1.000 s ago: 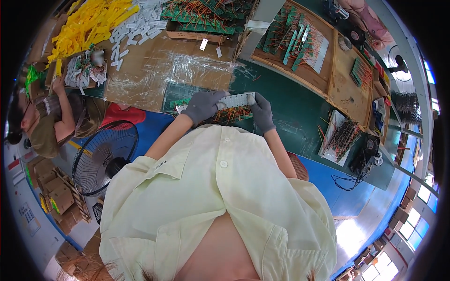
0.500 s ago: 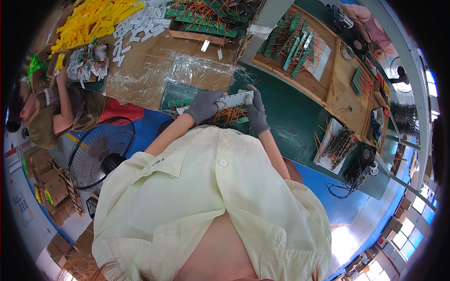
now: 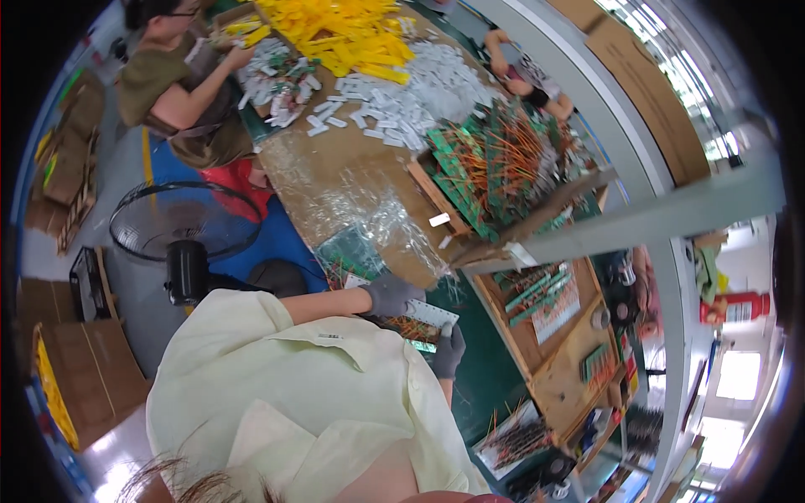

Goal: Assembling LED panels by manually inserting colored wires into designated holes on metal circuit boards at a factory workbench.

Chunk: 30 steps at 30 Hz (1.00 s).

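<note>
My left hand [image 3: 391, 295] wears a grey glove and grips one end of a long pale strip-shaped board [image 3: 428, 313]. My right hand [image 3: 448, 351], gloved too, holds the other end. Under the strip lies a green circuit board with orange wires [image 3: 411, 329], on the green table mat [image 3: 482, 377]. My pale yellow shirt fills the lower middle of the view and hides my forearms in part.
A wooden tray of green boards with orange wires [image 3: 490, 172] stands above on the brown table [image 3: 335, 168]. White parts [image 3: 394, 101] and yellow parts [image 3: 352, 29] are heaped farther off. A seated person [image 3: 172, 80] works at top left. A floor fan [image 3: 180, 230] stands left.
The view has swung and tilted, so the table now runs toward the upper right. Both hands still hold the pale strip over the wired board.
</note>
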{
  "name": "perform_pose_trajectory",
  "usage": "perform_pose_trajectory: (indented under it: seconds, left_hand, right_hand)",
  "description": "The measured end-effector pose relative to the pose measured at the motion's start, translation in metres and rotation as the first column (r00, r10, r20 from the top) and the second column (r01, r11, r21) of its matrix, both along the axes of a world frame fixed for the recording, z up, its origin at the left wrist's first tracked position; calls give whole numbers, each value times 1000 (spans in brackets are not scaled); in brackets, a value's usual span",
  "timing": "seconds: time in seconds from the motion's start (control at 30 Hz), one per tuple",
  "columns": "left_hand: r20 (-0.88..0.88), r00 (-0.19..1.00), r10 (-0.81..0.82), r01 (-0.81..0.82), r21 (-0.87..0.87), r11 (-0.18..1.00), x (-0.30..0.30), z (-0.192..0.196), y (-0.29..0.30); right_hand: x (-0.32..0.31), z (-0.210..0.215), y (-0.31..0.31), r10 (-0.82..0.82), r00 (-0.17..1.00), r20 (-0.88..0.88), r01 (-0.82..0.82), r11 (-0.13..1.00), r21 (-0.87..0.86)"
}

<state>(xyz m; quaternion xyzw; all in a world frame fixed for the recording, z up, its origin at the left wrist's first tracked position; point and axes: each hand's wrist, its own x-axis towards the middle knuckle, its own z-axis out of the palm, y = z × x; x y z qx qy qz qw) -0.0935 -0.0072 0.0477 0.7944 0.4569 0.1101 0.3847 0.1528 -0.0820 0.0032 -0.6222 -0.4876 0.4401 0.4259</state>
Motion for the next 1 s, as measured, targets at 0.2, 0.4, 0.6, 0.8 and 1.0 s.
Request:
perform_pose_trajectory:
  seconds: [0.2, 0.4, 0.6, 0.8, 1.0]
  left_hand:
    - [-79, 995, -55, 74, 264, 962, 20, -3, 14]
    - [-104, 992, -67, 76, 89, 993, 51, -1, 2]
    - [11, 999, -35, 34, 114, 993, 46, -4, -2]
    - [-26, 999, -29, 31, 97, 995, 53, 3, -3]
    - [-29, 993, -111, 112, 73, 991, 36, 5, 8]
  right_hand:
    - [-6, -4, -3, 19, 996, -85, -21, 1000, -20]
    - [-11, -14, -9, 55, 990, -127, -54, 998, 10]
    - [-36, 41, -13, -3, 999, 52, -3, 993, 115]
    - [-39, 48, -15, 58, 994, 90, -67, 994, 92]
    - [-29, 37, 1, 27, 996, 86, -37, 991, 126]
